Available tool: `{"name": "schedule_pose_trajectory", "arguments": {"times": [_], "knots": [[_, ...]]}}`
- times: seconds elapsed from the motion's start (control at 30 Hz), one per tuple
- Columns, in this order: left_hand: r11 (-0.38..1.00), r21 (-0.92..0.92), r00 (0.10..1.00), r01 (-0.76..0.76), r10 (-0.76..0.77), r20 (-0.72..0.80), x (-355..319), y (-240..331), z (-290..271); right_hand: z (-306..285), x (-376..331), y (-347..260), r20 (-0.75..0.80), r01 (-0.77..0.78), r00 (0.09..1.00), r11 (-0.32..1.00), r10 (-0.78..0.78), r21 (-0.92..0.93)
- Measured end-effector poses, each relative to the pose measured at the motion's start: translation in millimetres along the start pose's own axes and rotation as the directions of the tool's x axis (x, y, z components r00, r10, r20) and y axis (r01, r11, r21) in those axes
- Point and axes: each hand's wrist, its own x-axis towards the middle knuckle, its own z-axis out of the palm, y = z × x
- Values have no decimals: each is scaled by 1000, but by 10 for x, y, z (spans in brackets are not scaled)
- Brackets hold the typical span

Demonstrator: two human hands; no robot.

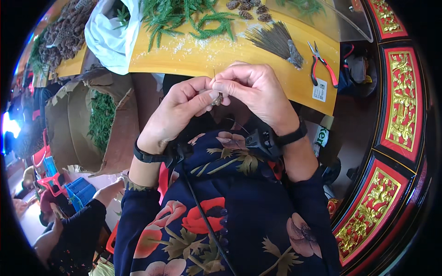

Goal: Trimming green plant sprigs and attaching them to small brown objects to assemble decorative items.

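Both hands meet in front of my chest, just below the edge of a yellow table [193, 57]. My left hand [177, 112] pinches a small brown pine cone [217, 98] between thumb and fingers. My right hand [253, 89] closes on the same cone from the other side, and a thin wire [214, 74] sticks up between the fingertips. Each wrist wears a black band. A bundle of thin dark wires [276, 40] lies on the table just beyond my right hand.
Red-handled pliers [321, 62] lie right of the wire bundle. Green fir sprigs [184, 18] and several pine cones [248, 9] lie farther back. A cardboard box of greenery [99, 119] stands at the left beside a white bag [110, 34]. Red and gold carved panels [400, 101] line the right.
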Motion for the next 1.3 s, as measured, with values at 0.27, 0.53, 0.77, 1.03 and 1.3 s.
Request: {"name": "schedule_pose_trajectory", "arguments": {"times": [0.27,0.53,0.77,1.03,1.3], "knots": [[984,-176,999,-10,1,-53,59,-139,-15,188,-9,74,-236,53,972,956,18,290],[910,-408,969,-74,-32,-247,-22,35,148,-125,106,-86,-38,231,969,947,-245,-225],[817,-575,988,38,-116,-101,-48,-20,-85,-237,323,-287,331,593,804,642,-493,-485],[817,-577,999,29,-6,43,-35,-118,-214,-228,408,-244,493,757,647,410,-582,-510],[931,-363,971,-46,-43,-234,-9,9,39,-135,319,-145,439,650,758,500,-482,-573]]}}
